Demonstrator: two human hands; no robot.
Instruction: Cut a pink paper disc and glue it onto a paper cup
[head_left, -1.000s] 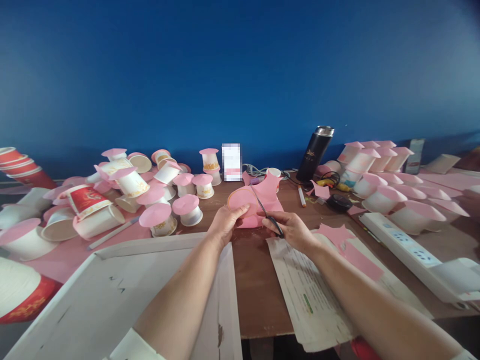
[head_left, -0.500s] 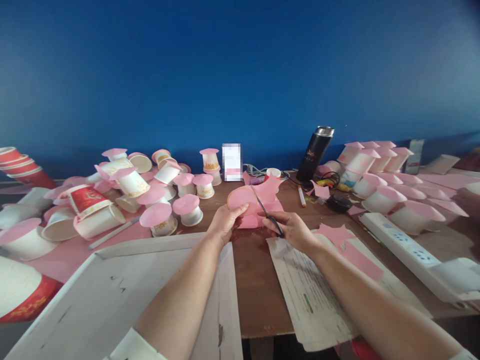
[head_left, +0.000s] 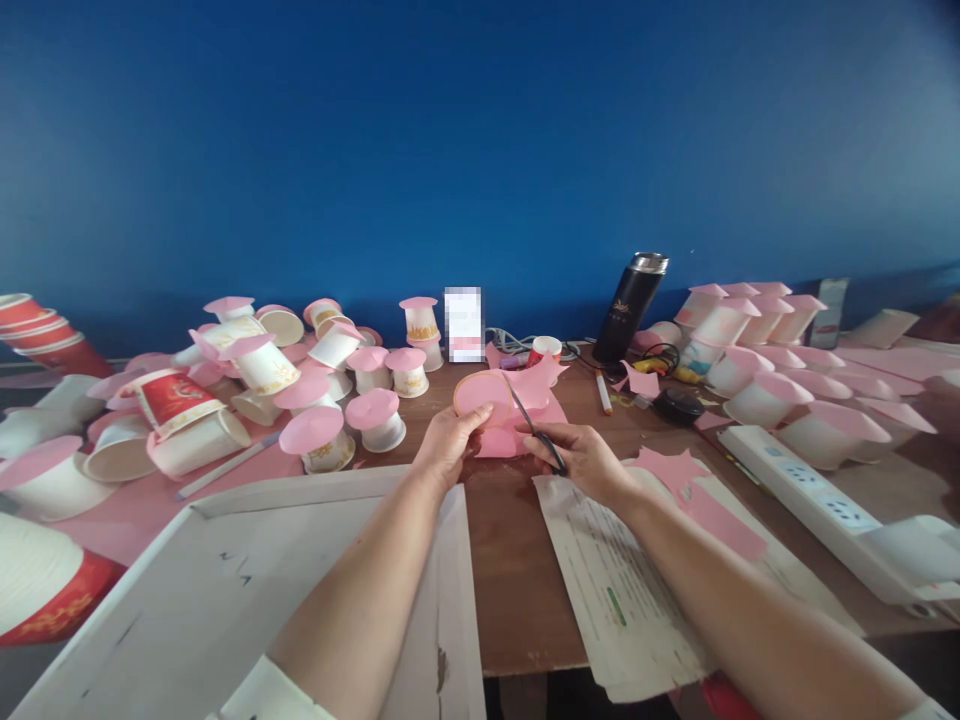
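A: Where's the pink paper point(head_left: 540, 392)?

B: Take it as the middle of the clock. It sits between both hands, over the brown table point(head_left: 517, 560); whether its lower edge touches the wood I can't tell

A: And the fingers?

B: The left hand point(head_left: 452, 440), at eight o'clock, pinches the paper, thumb on top and the other fingers mostly hidden underneath. The right hand point(head_left: 577, 455), at four, has its fingers curled round the handles of the scissors point(head_left: 555, 456), with the blades lying along the paper towards eleven

A: How would you expect it to handle?

B: Very light, I'd guess, and more like thin card than tissue. It keeps its pointed corners out, yet should bend or crease easily. Probably not slippery, though a hard tug beside the blades could tear it

A: So where's the best hold?

B: A gentle pinch on the round, orange-edged part, around nine, clear of the blades

A: What's nearby?

B: Cups with pink tops point(head_left: 311, 430) at nine, a small red cup point(head_left: 545, 346) at one, a black bottle point(head_left: 626, 318) near two, and a white power strip point(head_left: 814, 500) between three and four
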